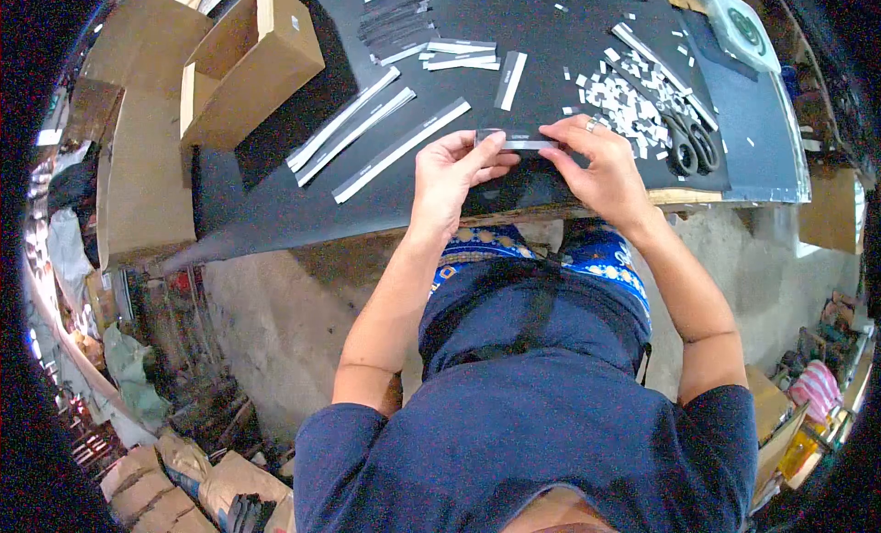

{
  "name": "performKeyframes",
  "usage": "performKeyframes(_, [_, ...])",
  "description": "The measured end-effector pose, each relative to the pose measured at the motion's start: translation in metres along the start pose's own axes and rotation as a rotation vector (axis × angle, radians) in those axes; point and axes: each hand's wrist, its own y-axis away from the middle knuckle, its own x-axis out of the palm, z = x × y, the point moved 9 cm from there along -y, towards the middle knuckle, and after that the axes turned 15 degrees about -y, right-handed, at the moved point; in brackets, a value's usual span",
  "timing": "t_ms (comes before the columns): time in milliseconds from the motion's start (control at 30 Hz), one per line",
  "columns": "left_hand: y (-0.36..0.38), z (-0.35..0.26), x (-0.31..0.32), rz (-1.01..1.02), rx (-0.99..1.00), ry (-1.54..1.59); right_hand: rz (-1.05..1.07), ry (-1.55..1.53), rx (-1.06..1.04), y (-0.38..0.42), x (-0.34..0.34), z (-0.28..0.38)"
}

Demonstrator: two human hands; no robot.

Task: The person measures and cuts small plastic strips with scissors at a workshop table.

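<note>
A short strip [521, 140], dark along one side and white along the other, with small print, is stretched between both hands above the table's near edge. My left hand [450, 173] pinches its left end between thumb and fingers. At the other end, my right hand [601, 166] has thumb and fingertips closed on the strip; a ring shows on one finger. Longer strips of the same kind [404, 149] lie to the left. Shorter strips [511, 80] rest just beyond the hands. Right of them are black-handled scissors [682, 148] beside a heap of small white and dark cut pieces [617, 100].
An open cardboard box [275, 79] stands on the black tabletop [275, 212] at left, beside a large cardboard piece [147, 184]. Many dark strips [395, 24] are bunched at the back. A clear plastic bag [739, 24] lies at far right.
</note>
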Motion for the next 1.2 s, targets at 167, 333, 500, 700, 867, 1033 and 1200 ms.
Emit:
performKeyframes(167, [0.002, -0.004, -0.002, 0.030, -0.111, 0.004, 0.008, -0.015, 0.001, 0.002, -0.001, -0.002])
performKeyframes(333, [-0.006, -0.008, -0.012, 0.035, 0.010, -0.227, 0.030, 0.010, 0.028, 0.004, -0.003, -0.008])
performKeyframes(500, [-0.005, -0.019, -0.021, -0.006, 0.066, -0.512, -0.042, 0.027, -0.045, 0.007, -0.012, -0.004])
performKeyframes(700, [-0.003, -0.047, -0.017, 0.004, 0.308, -0.871, -0.182, 0.098, -0.008, 0.016, -0.042, 0.002])
performKeyframes(867, [-0.024, -0.051, -0.024, 0.043, 0.119, -0.454, -0.259, 0.153, 0.014, 0.029, -0.063, -0.003])
performKeyframes(1033, [-0.050, -0.054, -0.009, -0.087, 0.228, -0.167, -0.303, 0.159, 0.025, 0.038, -0.067, -0.006])
performKeyframes(1200, [-0.063, -0.056, 0.001, -0.355, 0.358, -0.570, -0.273, 0.171, 0.037, 0.038, -0.060, -0.002])
